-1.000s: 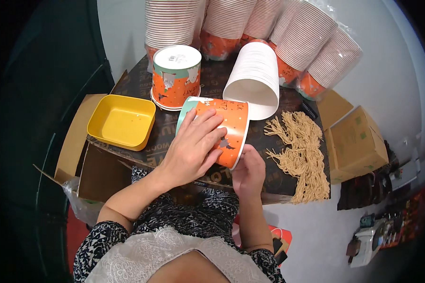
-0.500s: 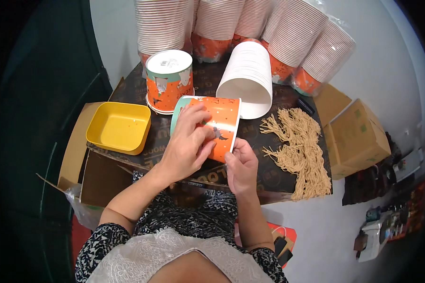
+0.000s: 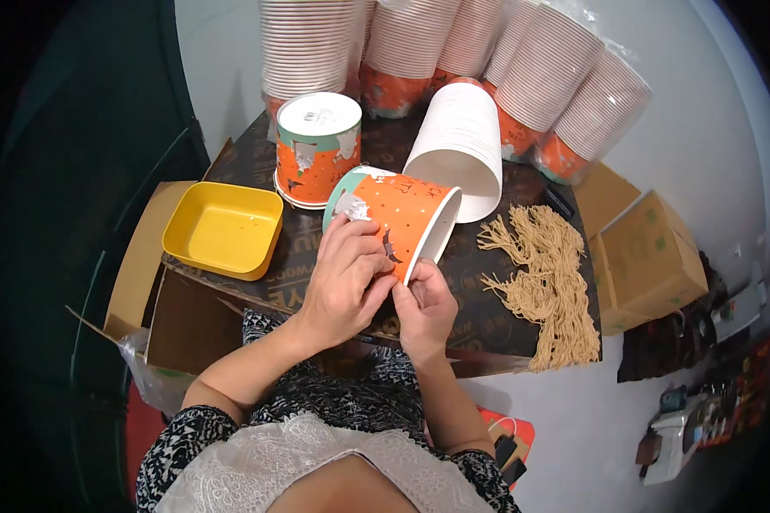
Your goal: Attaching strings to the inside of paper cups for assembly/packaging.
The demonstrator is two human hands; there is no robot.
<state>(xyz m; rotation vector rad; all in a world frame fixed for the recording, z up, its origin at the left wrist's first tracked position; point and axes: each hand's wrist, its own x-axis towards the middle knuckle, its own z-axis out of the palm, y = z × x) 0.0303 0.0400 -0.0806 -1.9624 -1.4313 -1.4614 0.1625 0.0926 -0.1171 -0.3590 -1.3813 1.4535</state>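
Between my hands is an orange and green paper bucket (image 3: 415, 201) with bat and ghost pictures, tipped on its side with its white-rimmed mouth toward the right. My left hand (image 3: 344, 282) rests along its printed wall, fingers curved against it. At the lower edge of the mouth, my right hand (image 3: 426, 312) pinches the rim between thumb and fingers; some fingertips are hidden inside. Just behind stands a similar bucket (image 3: 318, 158), upside down with its white base up. A nested white stack of paper buckets (image 3: 458, 128) lies to its right, open end toward me.
A yellow plastic bin (image 3: 222, 229) sits at the table's left. Bundled tan cords (image 3: 547, 286) lie at the right edge near a small black object (image 3: 558, 202). Plastic-wrapped bucket stacks (image 3: 402, 51) line the wall. A cardboard box (image 3: 654, 261) is beyond the dark tabletop (image 3: 304, 248).
The held bucket has turned so that its mouth shows more, and its rim has tilted. My right hand has shifted slightly left along the rim. My left hand stays against the wall.
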